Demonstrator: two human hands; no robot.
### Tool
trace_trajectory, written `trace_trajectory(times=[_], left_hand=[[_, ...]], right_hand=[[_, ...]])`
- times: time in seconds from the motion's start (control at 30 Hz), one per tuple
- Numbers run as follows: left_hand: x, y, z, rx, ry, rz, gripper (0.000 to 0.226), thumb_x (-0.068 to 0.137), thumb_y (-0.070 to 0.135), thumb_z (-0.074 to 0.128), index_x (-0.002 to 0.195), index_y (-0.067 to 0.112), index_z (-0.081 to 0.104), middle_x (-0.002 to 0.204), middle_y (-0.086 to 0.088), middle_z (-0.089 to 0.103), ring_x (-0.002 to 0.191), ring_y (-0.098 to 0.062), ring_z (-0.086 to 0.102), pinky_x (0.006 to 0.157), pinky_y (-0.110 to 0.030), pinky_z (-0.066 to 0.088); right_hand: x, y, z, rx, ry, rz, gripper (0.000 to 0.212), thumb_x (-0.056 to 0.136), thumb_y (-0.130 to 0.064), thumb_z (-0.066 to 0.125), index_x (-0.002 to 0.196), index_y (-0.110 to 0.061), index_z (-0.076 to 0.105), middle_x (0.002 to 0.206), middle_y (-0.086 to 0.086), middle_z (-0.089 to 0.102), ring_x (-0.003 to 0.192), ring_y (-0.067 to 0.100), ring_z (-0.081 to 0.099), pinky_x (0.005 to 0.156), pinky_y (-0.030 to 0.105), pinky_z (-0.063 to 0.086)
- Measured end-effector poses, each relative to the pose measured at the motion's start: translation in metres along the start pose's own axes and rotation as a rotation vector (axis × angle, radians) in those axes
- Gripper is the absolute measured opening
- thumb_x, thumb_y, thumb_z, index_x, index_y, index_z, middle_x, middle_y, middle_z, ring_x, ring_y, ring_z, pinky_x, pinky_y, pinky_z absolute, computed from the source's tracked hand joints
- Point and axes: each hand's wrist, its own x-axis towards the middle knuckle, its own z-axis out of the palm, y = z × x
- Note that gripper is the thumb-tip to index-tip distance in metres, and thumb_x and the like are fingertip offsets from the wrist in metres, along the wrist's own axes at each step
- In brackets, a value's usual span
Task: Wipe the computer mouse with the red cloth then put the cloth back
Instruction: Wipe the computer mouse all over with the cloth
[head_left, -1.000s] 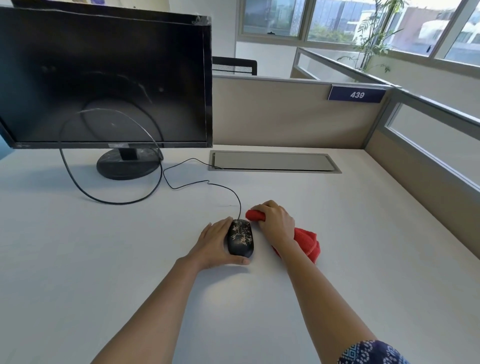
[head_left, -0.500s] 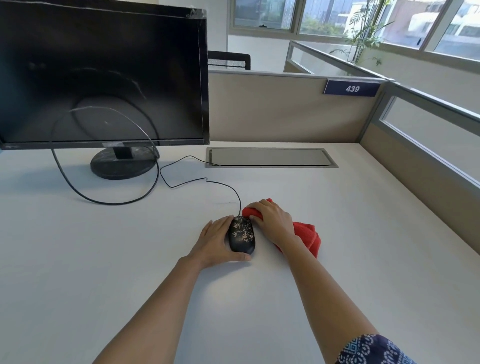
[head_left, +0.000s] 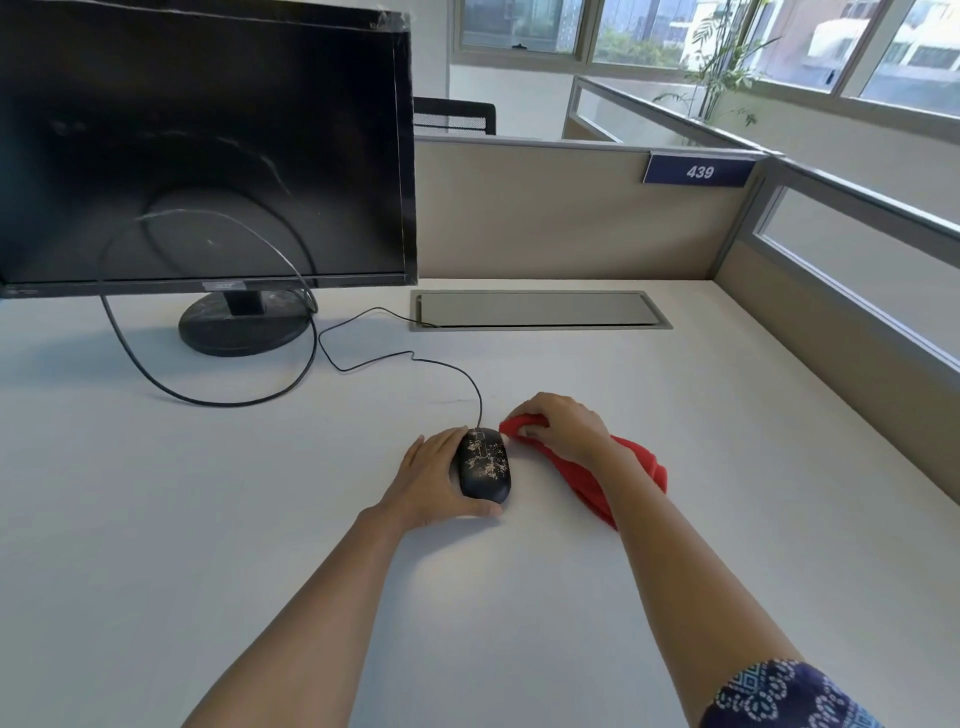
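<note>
A black computer mouse (head_left: 484, 463) with a pale flower pattern rests on the white desk (head_left: 208, 519), its cord running back toward the monitor. My left hand (head_left: 431, 478) cups the mouse from its left side, thumb under the near end. Just right of the mouse, my right hand (head_left: 563, 427) presses down on a bunched red cloth (head_left: 631, 467), fingers curled around the cloth's front end. The cloth's front tip sits a little apart from the mouse's top right. Most of the cloth trails back under my right wrist.
A black monitor (head_left: 208, 150) on a round base (head_left: 244, 327) stands at the back left, with looped black cables (head_left: 208, 400) on the desk. A grey cable hatch (head_left: 540, 310) is set into the desk behind the mouse. Beige partition walls (head_left: 571, 213) close the back and right.
My right hand has drawn the cloth's tip slightly away from the mouse, after touching it half a second ago. The left hand and the mouse stay in place.
</note>
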Motion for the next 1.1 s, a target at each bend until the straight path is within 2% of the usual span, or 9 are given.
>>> trace_trajectory(times=[0.1, 0.17, 0.33, 0.43, 0.6, 0.77, 0.97, 1.1], left_hand=[[0.0, 0.0, 0.001, -0.002, 0.008, -0.006, 0.131, 0.039, 0.084, 0.057, 0.148, 0.021, 0.02, 0.153, 0.009, 0.024, 0.142, -0.007, 0.016, 0.119, -0.036, 0.002], [0.0, -0.001, 0.002, -0.006, 0.013, -0.005, 0.131, 0.039, 0.084, 0.056, 0.148, 0.022, 0.02, 0.153, 0.009, 0.024, 0.142, -0.007, 0.016, 0.119, -0.037, 0.002], [0.002, -0.002, 0.002, 0.003, 0.028, 0.006, 0.127, 0.039, 0.084, 0.058, 0.145, 0.023, 0.025, 0.15, 0.01, 0.03, 0.14, -0.007, 0.022, 0.118, -0.04, 0.009], [0.001, -0.002, 0.002, -0.02, 0.027, 0.004, 0.125, 0.039, 0.083, 0.059, 0.145, 0.026, 0.026, 0.149, 0.012, 0.03, 0.14, -0.006, 0.022, 0.119, -0.04, 0.007], [0.0, 0.0, 0.002, -0.028, 0.038, 0.007, 0.125, 0.038, 0.082, 0.059, 0.144, 0.023, 0.027, 0.149, 0.011, 0.032, 0.139, -0.007, 0.024, 0.118, -0.041, 0.011], [-0.001, -0.001, 0.002, -0.04, 0.035, -0.003, 0.125, 0.038, 0.081, 0.06, 0.144, 0.023, 0.027, 0.149, 0.01, 0.032, 0.139, -0.008, 0.025, 0.118, -0.041, 0.012], [-0.001, -0.001, 0.003, -0.061, 0.036, -0.015, 0.126, 0.039, 0.08, 0.061, 0.145, 0.024, 0.024, 0.15, 0.012, 0.029, 0.14, -0.005, 0.021, 0.119, -0.036, 0.004], [0.0, -0.002, 0.003, -0.046, 0.027, -0.014, 0.127, 0.039, 0.081, 0.062, 0.146, 0.023, 0.024, 0.151, 0.011, 0.028, 0.14, -0.007, 0.021, 0.119, -0.037, 0.005]], right_hand=[[0.001, -0.008, 0.006, 0.047, 0.193, 0.041, 0.025, 0.089, -0.025, 0.057, 0.112, -0.032, 0.062, 0.117, -0.005, 0.063, 0.11, 0.021, 0.056, 0.084, 0.033, 0.043], [0.003, -0.016, 0.012, 0.026, 0.206, 0.04, 0.024, 0.089, -0.023, 0.057, 0.111, -0.03, 0.063, 0.116, -0.004, 0.064, 0.109, 0.022, 0.056, 0.083, 0.034, 0.044], [0.007, -0.025, 0.019, -0.038, 0.103, -0.026, 0.025, 0.09, -0.02, 0.056, 0.109, -0.032, 0.067, 0.119, -0.005, 0.063, 0.112, 0.021, 0.054, 0.087, 0.035, 0.047], [0.005, -0.022, 0.015, 0.005, 0.03, -0.036, 0.024, 0.089, -0.023, 0.058, 0.108, -0.034, 0.068, 0.117, -0.005, 0.064, 0.111, 0.019, 0.055, 0.088, 0.033, 0.045], [-0.001, -0.01, -0.012, 0.089, -0.217, -0.032, 0.024, 0.083, -0.019, 0.066, 0.104, -0.029, 0.071, 0.108, 0.0, 0.07, 0.104, 0.022, 0.057, 0.091, 0.034, 0.047], [-0.004, -0.018, -0.002, 0.164, 0.073, -0.003, 0.026, 0.085, -0.02, 0.063, 0.109, -0.028, 0.069, 0.114, -0.002, 0.069, 0.109, 0.021, 0.058, 0.093, 0.034, 0.046], [-0.007, -0.024, 0.009, 0.068, 0.007, -0.034, 0.026, 0.087, -0.022, 0.059, 0.11, -0.032, 0.068, 0.116, -0.004, 0.066, 0.111, 0.021, 0.055, 0.091, 0.034, 0.045], [-0.01, -0.015, -0.01, 0.031, -0.196, -0.017, 0.026, 0.084, -0.02, 0.065, 0.107, -0.03, 0.069, 0.113, 0.0, 0.068, 0.108, 0.023, 0.055, 0.095, 0.038, 0.045]])
